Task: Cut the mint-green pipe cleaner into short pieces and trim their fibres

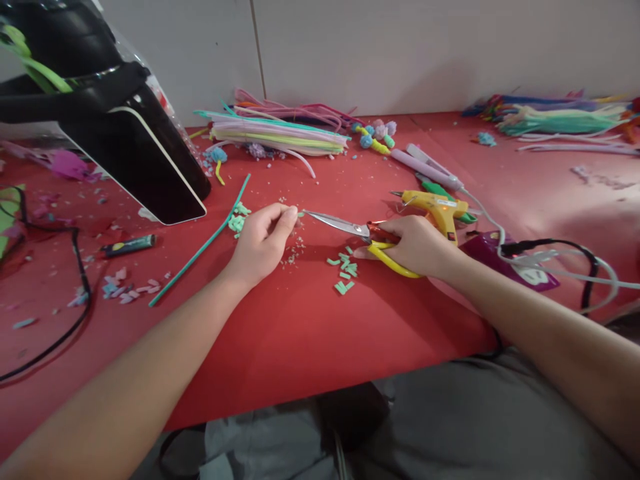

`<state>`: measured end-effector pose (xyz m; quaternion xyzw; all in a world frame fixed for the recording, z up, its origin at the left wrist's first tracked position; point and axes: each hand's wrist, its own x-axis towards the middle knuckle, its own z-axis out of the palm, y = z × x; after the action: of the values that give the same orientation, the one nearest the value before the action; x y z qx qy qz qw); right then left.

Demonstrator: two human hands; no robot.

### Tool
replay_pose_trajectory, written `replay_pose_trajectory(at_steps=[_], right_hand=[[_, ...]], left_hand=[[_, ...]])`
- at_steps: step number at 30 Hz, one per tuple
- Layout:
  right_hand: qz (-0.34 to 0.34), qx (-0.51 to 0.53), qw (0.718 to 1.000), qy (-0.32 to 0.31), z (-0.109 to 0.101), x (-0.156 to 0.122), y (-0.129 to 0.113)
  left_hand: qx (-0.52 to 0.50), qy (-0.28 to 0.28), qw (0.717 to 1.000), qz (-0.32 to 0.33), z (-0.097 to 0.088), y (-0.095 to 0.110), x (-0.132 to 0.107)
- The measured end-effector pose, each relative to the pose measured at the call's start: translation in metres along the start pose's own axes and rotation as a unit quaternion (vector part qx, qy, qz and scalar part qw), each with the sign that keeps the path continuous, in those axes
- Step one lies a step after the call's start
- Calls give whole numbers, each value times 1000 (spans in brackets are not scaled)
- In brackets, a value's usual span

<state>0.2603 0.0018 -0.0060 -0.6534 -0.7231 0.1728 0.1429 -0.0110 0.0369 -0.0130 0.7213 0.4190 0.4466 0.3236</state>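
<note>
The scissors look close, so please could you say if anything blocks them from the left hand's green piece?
Nothing visible does: the scissors in the right hand point right beside the green piece in the left hand; contact is unclear.

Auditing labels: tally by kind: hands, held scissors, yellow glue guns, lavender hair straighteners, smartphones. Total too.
Hands: 2 (left hand, right hand)
Held scissors: 1
Yellow hot glue gun: 1
Lavender hair straightener: 1
Smartphone: 1
Total: 6
</note>
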Motion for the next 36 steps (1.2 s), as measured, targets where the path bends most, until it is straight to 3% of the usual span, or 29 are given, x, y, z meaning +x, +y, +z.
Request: replay_pose_trajectory(at_steps=[36], right_hand=[[-19,6,1000,-1,-2,-2,-1]], left_hand=[[12,-5,1000,9,0,5,0]])
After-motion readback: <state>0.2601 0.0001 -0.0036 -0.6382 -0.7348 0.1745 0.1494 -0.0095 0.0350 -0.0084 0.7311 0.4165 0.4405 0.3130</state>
